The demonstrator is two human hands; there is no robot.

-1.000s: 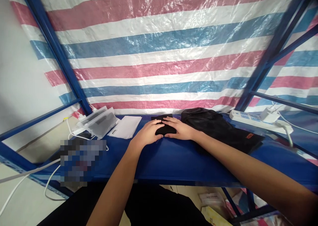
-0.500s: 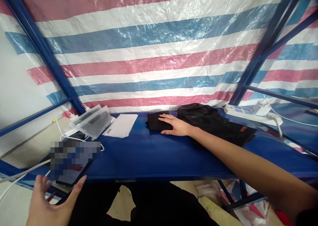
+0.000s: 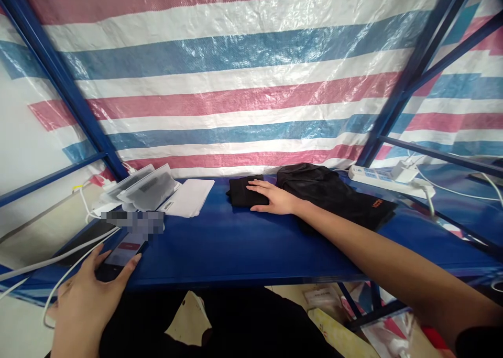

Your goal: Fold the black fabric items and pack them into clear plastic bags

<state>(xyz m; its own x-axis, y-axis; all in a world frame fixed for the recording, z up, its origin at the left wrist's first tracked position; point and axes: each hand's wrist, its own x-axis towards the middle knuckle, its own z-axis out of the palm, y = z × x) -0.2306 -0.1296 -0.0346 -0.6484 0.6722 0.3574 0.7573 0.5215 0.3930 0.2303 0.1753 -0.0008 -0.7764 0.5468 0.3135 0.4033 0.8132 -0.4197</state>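
My left hand (image 3: 92,290) is at the shelf's front left, its thumb and fingers around the lower end of a smartphone (image 3: 123,252) with a lit screen. The top of the phone is pixelated. A white cable (image 3: 65,282) runs beside this hand. Further back, my right hand (image 3: 277,198) lies flat, fingers spread, on a small folded black cloth (image 3: 239,193). Just right of it a larger black garment (image 3: 334,195) with small orange lettering lies partly under my forearm.
Clear zip pouches (image 3: 147,187) and a stack of white paper (image 3: 192,196) lie at the back left. A white power strip (image 3: 377,177) with plugs stands at the right. Blue posts (image 3: 63,80) frame the blue shelf (image 3: 220,248); striped plastic sheeting (image 3: 243,106) hangs behind.
My left hand has moved forward from below the shelf edge and closed around the phone's lower end. The phone sits slightly further back. My right hand stays on the folded cloth.
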